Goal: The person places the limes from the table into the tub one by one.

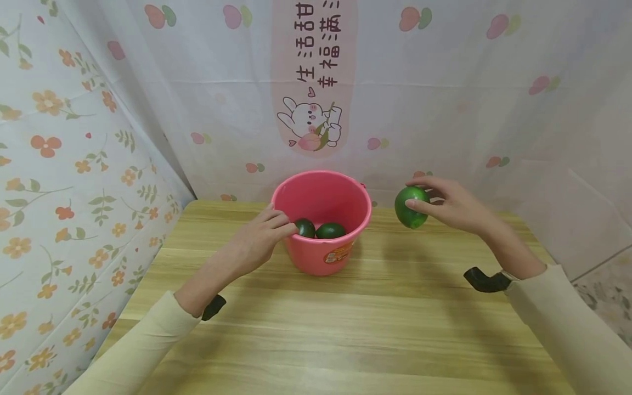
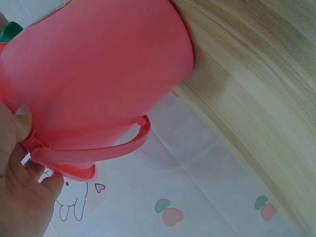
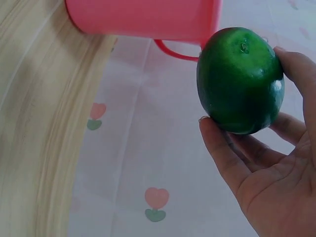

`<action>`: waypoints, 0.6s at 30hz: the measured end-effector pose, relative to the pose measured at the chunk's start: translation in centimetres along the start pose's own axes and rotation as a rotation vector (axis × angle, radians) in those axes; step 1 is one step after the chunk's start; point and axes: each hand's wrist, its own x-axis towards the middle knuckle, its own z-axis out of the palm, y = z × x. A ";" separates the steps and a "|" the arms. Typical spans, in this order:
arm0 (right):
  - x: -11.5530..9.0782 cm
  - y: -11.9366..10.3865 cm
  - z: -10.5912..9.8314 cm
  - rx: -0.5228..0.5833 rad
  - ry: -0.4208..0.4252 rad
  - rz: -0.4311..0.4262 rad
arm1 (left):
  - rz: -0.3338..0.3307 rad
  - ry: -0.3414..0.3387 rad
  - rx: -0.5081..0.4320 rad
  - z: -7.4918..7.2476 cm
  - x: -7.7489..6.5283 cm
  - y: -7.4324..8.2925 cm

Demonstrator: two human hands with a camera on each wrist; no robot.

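A pink bucket stands upright at the back of the table. My left hand grips its left rim; in the left wrist view, the fingers and thumb pinch the rim beside the end of the pink handle. Inside the bucket lie two dark green oval fruits, partly hidden by the front rim. To the right of the bucket, my right hand holds a glossy green oval fruit above the table, between thumb and fingertips. The right wrist view shows the small stem scar on this fruit.
The wood-grain table reaches back to a white printed cloth hanging right behind the bucket. A flower-patterned cloth hangs along the left side. An orange label is on the bucket's front. Black wrist pieces stick out near both sleeves.
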 end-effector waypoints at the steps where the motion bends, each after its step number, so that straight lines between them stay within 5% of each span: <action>1: 0.1 -0.1 0.0 0.007 0.002 -0.001 | -0.001 0.001 0.000 0.0 0.0 0.0; 18: 0.9 -1.6 0.1 -0.005 -0.004 0.000 | -0.006 0.012 -0.007 0.0 0.0 0.1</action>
